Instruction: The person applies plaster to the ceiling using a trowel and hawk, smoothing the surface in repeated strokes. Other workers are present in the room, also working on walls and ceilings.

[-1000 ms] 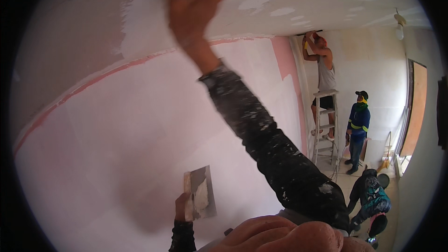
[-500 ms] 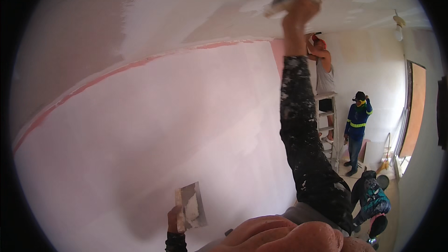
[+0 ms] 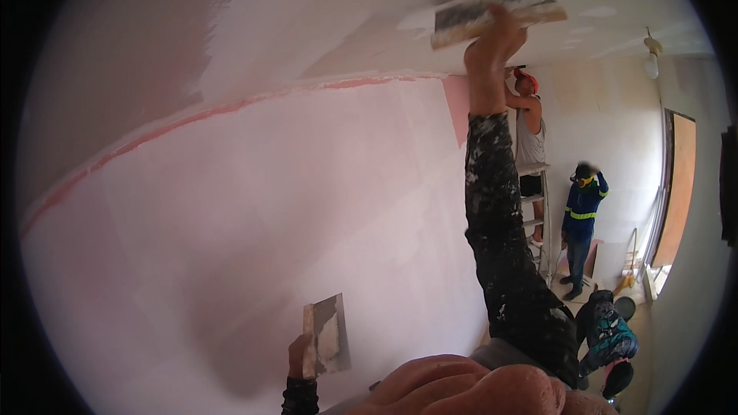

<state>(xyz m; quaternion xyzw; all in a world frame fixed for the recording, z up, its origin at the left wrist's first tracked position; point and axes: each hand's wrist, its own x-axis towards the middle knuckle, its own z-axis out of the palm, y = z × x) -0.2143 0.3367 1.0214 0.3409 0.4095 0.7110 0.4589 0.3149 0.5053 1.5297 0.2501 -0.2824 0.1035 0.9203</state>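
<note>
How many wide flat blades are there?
2: one blade in the right hand by the ceiling, another blade in the left hand before the wall. Others may be hidden.

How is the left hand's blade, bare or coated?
Partly coated: the blade shows grey around a pale patch. Wet or dry, I cannot tell.

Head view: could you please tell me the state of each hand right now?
Left hand: closed, holding the lower blade.
Right hand: closed, holding the upper blade.
</note>
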